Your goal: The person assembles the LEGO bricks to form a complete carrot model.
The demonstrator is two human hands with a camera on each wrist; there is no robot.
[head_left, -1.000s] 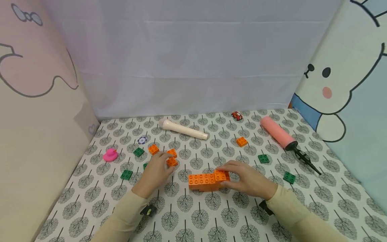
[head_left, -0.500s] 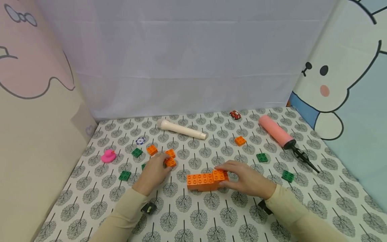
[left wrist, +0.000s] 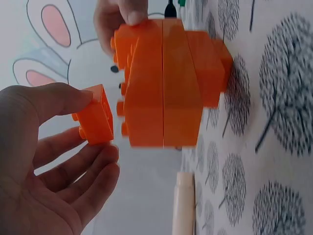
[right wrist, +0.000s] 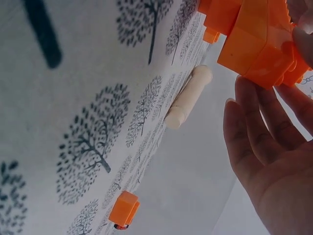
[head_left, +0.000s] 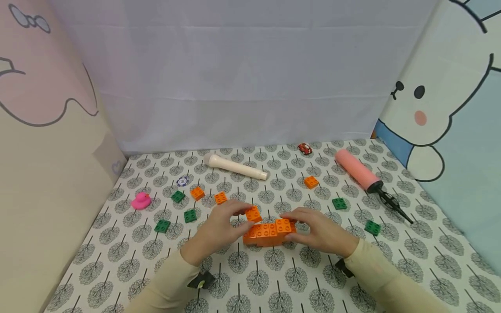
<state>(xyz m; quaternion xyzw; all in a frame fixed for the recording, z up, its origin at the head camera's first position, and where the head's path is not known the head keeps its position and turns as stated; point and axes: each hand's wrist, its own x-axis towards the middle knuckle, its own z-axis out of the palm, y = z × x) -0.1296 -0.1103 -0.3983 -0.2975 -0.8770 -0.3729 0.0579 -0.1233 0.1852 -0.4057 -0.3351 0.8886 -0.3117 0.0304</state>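
My left hand (head_left: 220, 225) pinches a small orange building brick (head_left: 253, 213) between thumb and fingers. In the left wrist view this brick (left wrist: 96, 117) has its studs towards the palm side, with a gap between it and the stack. Just below it stands a long stack of orange building bricks (head_left: 266, 234), wider at the top than at the base. Fingers and thumb of my right hand (head_left: 318, 231) grip the stack's raised right end. The right wrist view shows fingertips touching the stack (right wrist: 261, 44); the thumb is only partly visible there.
Loose orange bricks (head_left: 221, 198) and green bricks (head_left: 190, 216) lie about. A pink duck (head_left: 141, 201) and a poker chip (head_left: 182, 181) are left. Behind lie a white toy microphone (head_left: 236, 167), a red toy car (head_left: 305, 149) and a pink hand pump (head_left: 358, 171).
My left hand has picked up an orange brick from beside another and carried it right, over the stack's left end. The right hand has kept its grip on the stack.
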